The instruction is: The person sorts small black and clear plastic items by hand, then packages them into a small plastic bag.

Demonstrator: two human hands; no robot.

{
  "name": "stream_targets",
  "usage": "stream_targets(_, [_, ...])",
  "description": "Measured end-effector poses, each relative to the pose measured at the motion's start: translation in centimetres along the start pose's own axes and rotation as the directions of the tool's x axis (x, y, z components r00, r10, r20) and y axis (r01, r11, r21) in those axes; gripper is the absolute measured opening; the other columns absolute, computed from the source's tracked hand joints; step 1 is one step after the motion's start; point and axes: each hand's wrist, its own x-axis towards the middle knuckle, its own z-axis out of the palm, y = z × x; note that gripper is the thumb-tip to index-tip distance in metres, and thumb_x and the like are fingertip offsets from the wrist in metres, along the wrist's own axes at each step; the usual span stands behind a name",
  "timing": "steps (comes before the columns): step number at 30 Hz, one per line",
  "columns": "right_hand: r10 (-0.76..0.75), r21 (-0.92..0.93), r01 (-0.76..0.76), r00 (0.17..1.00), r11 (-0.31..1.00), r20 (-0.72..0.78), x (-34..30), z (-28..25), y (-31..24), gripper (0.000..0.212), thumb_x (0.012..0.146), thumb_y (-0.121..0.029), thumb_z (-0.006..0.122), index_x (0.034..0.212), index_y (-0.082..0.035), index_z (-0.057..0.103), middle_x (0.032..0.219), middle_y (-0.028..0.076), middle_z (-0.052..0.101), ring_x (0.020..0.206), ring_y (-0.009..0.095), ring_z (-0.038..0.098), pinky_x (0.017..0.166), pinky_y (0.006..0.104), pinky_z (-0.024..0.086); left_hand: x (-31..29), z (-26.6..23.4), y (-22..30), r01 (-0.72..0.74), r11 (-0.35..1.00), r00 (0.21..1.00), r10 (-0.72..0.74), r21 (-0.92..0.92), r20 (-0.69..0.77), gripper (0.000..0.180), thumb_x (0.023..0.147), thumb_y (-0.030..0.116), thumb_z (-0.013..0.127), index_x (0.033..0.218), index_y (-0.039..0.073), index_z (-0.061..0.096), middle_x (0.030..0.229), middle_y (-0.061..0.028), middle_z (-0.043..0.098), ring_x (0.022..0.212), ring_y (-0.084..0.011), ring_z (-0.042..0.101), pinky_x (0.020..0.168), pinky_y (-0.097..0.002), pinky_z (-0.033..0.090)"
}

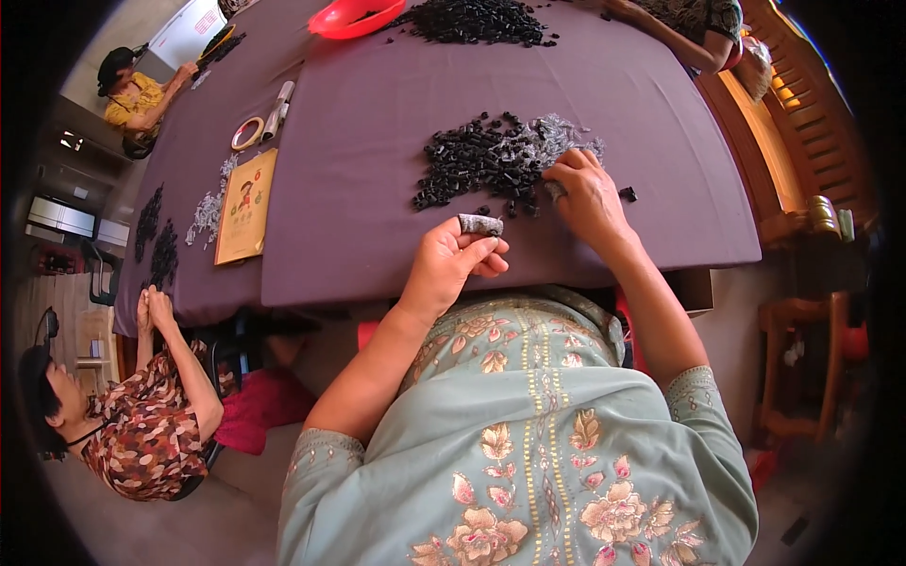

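My left hand (445, 264) is raised over the near edge of the table, its thumb pressed toward curled fingers. Grey wrapping (480, 224) covers its index finger. Whatever it pinches, if anything, is too small to make out. My right hand (590, 198) reaches into the right side of the pile, fingers bent down and together; a grey wrap (555, 190) shows on one of them. What its fingertips grip is hidden. The pile before me mixes small black plastic pieces (453, 165) on the left with small clear pieces (543, 137) at the far right.
A purple cloth covers the table (359, 189). To the left lie a yellow booklet (247, 208), a tape roll (247, 133) and more small pieces (162, 250). A red bowl (354, 19) and a large black heap (472, 21) are at the far side. Other people sit around.
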Motion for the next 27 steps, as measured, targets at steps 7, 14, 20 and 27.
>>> stream_targets(7, [-0.041,-0.016,0.041,0.999,0.999,-0.002,-0.3,-0.2,0.2,0.03,0.068,0.001,0.064,0.097,-0.005,0.068,0.101,0.008,0.06,0.104,0.031,0.054,0.089,0.04,0.048,0.0,0.0,-0.1,-0.022,1.0,1.0,0.022,0.021,0.008,0.021,0.093,0.005,0.063,0.113,0.001,0.063,0.099,-0.0115,0.071,0.077,-0.016,0.069,0.066,-0.0269,0.057])
stream_targets(14, [-0.046,-0.005,0.046,0.999,0.999,0.02,-0.3,-0.7,0.0,0.03,0.067,0.0,0.065,0.096,-0.006,0.066,0.102,0.009,0.059,0.105,0.032,0.054,0.09,0.0409,0.047,-0.1,0.0,-0.2,-0.05,0.999,0.999,0.05,-0.014,-0.016,0.019,0.093,0.004,0.063,0.112,0.001,0.063,0.099,-0.0115,0.071,0.077,-0.016,0.069,0.067,-0.0275,0.058])
stream_targets(20, [-0.066,0.175,0.066,0.998,0.982,-0.006,-0.2,-0.2,-2.8,0.031,0.066,0.003,0.065,0.095,-0.005,0.065,0.099,0.01,0.059,0.101,0.032,0.055,0.088,0.0411,0.047,-0.5,-0.6,-0.5,-0.182,0.975,0.957,0.147,-0.124,-0.249,0.015,0.094,0.005,0.062,0.109,0.002,0.063,0.098,-0.0114,0.07,0.077,-0.0166,0.069,0.069,-0.0287,0.059])
stream_targets(27, [-0.232,0.191,0.225,0.973,0.956,0.017,1.3,2.4,-5.8,0.031,0.063,0.003,0.067,0.093,-0.004,0.069,0.092,0.009,0.061,0.094,0.03,0.055,0.082,0.0405,0.049,-0.1,-0.6,-0.2,-0.179,0.961,0.958,0.121,-0.212,-0.259,0.015,0.095,0.007,0.062,0.109,0.001,0.062,0.098,-0.0117,0.07,0.077,-0.0168,0.069,0.069,-0.0278,0.058])
